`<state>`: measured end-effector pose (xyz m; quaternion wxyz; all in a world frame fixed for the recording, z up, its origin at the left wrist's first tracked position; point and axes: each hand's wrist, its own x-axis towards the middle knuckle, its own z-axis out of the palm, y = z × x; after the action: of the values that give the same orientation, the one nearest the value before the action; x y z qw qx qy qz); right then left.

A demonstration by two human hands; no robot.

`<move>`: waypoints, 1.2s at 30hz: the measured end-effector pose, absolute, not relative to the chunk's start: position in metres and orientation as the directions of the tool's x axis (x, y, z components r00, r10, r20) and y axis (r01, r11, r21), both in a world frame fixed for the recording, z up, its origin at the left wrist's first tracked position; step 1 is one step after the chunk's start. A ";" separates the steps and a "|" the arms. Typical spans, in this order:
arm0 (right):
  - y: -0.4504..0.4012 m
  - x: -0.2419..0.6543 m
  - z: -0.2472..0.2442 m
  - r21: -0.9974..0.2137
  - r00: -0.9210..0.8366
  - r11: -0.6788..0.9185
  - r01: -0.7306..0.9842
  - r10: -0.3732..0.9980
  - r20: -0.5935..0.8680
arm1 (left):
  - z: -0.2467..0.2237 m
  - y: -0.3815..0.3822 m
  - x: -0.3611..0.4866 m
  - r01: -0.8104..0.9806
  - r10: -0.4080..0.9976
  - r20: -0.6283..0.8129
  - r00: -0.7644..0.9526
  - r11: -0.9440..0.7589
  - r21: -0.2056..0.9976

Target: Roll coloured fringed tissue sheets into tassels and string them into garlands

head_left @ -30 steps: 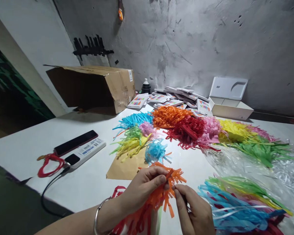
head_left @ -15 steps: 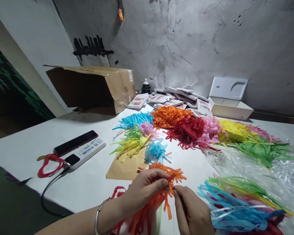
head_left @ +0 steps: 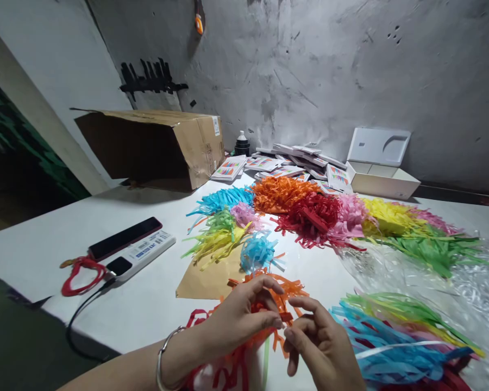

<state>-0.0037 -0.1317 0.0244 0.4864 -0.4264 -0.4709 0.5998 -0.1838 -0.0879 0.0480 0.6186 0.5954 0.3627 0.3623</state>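
Note:
My left hand point(head_left: 244, 312), with a silver bangle at the wrist, is closed on an orange tissue-paper tassel point(head_left: 291, 288) near the front of the table. A short twisted orange piece shows at its thumb and fingertips, while fringe strips spread out behind and below. Just to the right, my right hand point(head_left: 320, 339) has its fingers bent and apart, close to the left fingertips. Nothing can be seen in it. Red paper strips point(head_left: 198, 317) lie under my left forearm, partly hidden. A small light-blue tassel point(head_left: 258, 251) rests just beyond the orange one.
Piles of orange point(head_left: 283, 193), red point(head_left: 315, 217) and yellow tassels point(head_left: 387, 217) lie behind. A multicoloured bundle point(head_left: 403, 342) is at right, beside clear plastic point(head_left: 472, 293). A phone point(head_left: 125, 238), power bank point(head_left: 144, 254), carton point(head_left: 204, 149), printed packs point(head_left: 264, 164) and white box point(head_left: 383, 179) also stand around.
My right hand has let go of the tassel's twisted part; its fingers have spread and drawn slightly away. My left hand has stayed nearly in place, its fingers a little looser.

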 end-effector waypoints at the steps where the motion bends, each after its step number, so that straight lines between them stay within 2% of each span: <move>1: -0.131 -0.004 0.025 -0.976 -0.172 -0.096 -0.193 0.983 -0.063 | 0.049 -0.088 -0.184 -0.008 0.873 -0.014 0.487 0.020 1.000; 6: -0.127 -0.003 0.023 -0.972 -0.214 -0.106 -0.211 0.975 -0.059 | 0.051 -0.091 -0.184 0.053 0.870 0.026 0.492 -0.060 0.997; 16: -0.140 -0.005 0.008 -0.986 -0.062 0.157 0.060 0.986 0.153 | 0.048 -0.091 -0.186 0.054 0.923 0.082 0.377 -0.110 0.992; 22: -0.143 -0.005 0.006 -0.972 -0.006 0.196 0.128 0.980 0.197 | 0.050 -0.093 -0.184 0.083 0.872 0.081 0.482 -0.138 0.987; 29: -0.133 0.000 0.014 -0.993 -0.157 0.120 -0.006 0.980 0.119 | 0.056 -0.089 -0.184 0.085 0.813 0.099 0.573 -0.179 0.980; 33: -0.135 -0.004 0.015 -0.963 -0.133 0.248 0.109 0.963 0.233 | 0.056 -0.088 -0.182 0.105 0.842 0.108 0.528 -0.192 0.976; 36: -0.139 -0.008 0.010 -0.900 -0.098 0.371 0.228 0.929 0.358 | 0.056 -0.089 -0.179 0.152 0.837 0.161 0.522 -0.278 0.949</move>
<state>-0.0083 -0.1387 0.0104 0.5062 -0.4413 -0.6553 0.3458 -0.1791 -0.0885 0.0557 0.4931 0.7197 0.3437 0.3476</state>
